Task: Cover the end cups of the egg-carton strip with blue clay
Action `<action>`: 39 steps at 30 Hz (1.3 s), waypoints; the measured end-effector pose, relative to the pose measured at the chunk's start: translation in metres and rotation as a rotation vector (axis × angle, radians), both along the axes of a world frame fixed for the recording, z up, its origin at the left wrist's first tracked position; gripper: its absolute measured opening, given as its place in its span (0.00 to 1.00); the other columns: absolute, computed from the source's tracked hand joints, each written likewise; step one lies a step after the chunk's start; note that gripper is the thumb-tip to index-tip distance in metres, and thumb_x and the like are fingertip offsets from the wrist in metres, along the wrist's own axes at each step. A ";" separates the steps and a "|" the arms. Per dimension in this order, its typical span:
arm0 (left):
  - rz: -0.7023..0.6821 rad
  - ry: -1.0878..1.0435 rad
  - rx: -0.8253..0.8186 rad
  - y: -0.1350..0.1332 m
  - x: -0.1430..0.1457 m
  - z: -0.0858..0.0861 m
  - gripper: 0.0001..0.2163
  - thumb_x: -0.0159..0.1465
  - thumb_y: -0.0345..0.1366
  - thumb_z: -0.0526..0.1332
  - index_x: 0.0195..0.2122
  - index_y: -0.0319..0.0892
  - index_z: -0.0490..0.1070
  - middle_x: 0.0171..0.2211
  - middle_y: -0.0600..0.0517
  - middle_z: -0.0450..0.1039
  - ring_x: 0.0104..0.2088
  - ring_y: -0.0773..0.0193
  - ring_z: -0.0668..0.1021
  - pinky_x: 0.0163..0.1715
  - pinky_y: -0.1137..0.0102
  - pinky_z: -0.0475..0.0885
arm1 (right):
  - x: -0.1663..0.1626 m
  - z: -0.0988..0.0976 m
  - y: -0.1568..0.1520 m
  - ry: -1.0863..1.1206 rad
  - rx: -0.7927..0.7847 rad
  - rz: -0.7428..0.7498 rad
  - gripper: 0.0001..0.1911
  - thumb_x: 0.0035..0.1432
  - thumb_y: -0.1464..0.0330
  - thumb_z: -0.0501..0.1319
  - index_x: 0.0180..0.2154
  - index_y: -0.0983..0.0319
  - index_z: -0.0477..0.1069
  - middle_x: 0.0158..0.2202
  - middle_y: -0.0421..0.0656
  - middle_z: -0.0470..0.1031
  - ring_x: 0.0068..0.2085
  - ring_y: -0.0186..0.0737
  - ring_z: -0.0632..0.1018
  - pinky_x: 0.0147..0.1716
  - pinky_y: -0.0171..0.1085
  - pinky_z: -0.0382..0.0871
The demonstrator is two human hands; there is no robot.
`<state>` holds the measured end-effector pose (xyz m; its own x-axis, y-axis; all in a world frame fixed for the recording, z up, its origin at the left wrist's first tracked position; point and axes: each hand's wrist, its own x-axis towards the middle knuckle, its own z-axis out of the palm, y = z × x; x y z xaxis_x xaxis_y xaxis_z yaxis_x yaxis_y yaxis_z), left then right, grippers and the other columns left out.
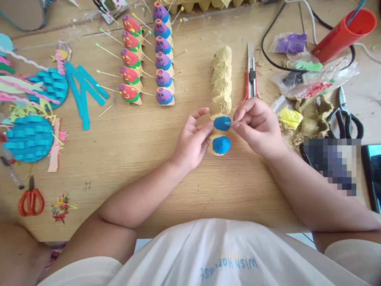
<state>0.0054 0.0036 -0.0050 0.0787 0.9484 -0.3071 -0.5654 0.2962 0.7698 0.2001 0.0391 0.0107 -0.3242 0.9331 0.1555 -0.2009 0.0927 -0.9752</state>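
Note:
A tan egg-carton strip (pixel 222 81) lies lengthwise on the wooden table (pixel 143 159). Its two nearest bumps wear blue clay caps (pixel 222 143). My left hand (pixel 192 139) curls against the strip's left side, thumb and fingers touching the upper blue cap. My right hand (pixel 257 125) is on the right side, fingers pinched on a small blue bit of clay at that cap's edge.
Two finished rows of painted carton pieces, red (pixel 129 59) and purple (pixel 163 55), with pins stand at the back. A utility knife (pixel 250 71), clay bags (pixel 309 75), a red cup (pixel 342 35) and black scissors (pixel 345 119) lie right. Blue paper discs (pixel 29 137) and red scissors (pixel 30 198) lie left.

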 end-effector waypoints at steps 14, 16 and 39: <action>-0.020 0.025 0.003 -0.002 0.001 0.000 0.21 0.66 0.42 0.82 0.55 0.51 0.76 0.25 0.62 0.74 0.21 0.75 0.72 0.21 0.79 0.62 | 0.003 -0.010 0.007 0.040 -0.050 0.014 0.19 0.62 0.60 0.82 0.38 0.56 0.73 0.31 0.34 0.68 0.27 0.29 0.65 0.27 0.31 0.66; -0.029 0.021 0.010 -0.002 0.001 0.000 0.23 0.64 0.43 0.83 0.54 0.51 0.76 0.25 0.62 0.74 0.21 0.75 0.71 0.21 0.78 0.62 | 0.003 -0.010 0.007 0.039 -0.062 0.028 0.19 0.62 0.61 0.82 0.37 0.56 0.73 0.31 0.33 0.68 0.27 0.29 0.64 0.26 0.32 0.65; -0.047 0.063 0.009 -0.003 0.002 0.003 0.24 0.63 0.44 0.83 0.54 0.52 0.75 0.28 0.61 0.80 0.22 0.72 0.75 0.22 0.76 0.65 | 0.003 -0.013 0.009 0.042 -0.111 0.005 0.21 0.59 0.65 0.83 0.37 0.56 0.71 0.30 0.33 0.65 0.26 0.28 0.66 0.25 0.32 0.63</action>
